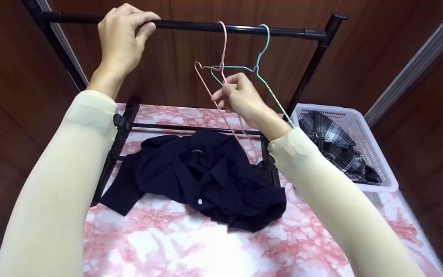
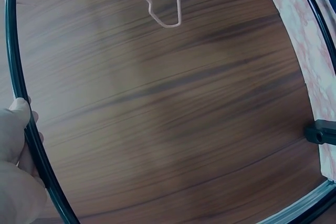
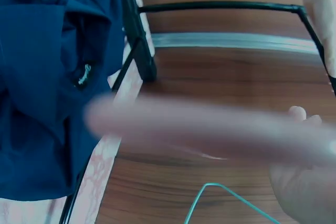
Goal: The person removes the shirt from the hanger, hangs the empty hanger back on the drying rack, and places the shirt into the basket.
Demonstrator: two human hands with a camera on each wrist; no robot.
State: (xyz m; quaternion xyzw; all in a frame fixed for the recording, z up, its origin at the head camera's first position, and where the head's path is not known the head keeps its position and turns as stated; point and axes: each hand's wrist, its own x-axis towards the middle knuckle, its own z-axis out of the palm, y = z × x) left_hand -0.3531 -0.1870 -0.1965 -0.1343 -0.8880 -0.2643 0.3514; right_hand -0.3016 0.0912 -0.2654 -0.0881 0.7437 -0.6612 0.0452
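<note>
My left hand (image 1: 123, 40) grips the black top rail (image 1: 190, 26) of a garment rack near its left end; the left wrist view shows its fingers wrapped on that rail. My right hand (image 1: 242, 96) pinches a pink wire hanger (image 1: 223, 46) below its hook, which is over the rail. Just right of it hangs a teal hanger (image 1: 269, 90), partly behind my right hand and forearm. Below, a crumpled dark navy shirt (image 1: 190, 173) with a white button lies across the rack's base. In the right wrist view a blurred pink hanger part (image 3: 210, 127) crosses close to the lens.
A white plastic basket (image 1: 392, 181) with a black-and-grey plaid garment (image 1: 333, 142) stands at the right. The rack's right post (image 1: 310, 65) rises beside it. Brown wood-grain panels (image 1: 175, 73) enclose the pink marbled surface (image 1: 160, 246).
</note>
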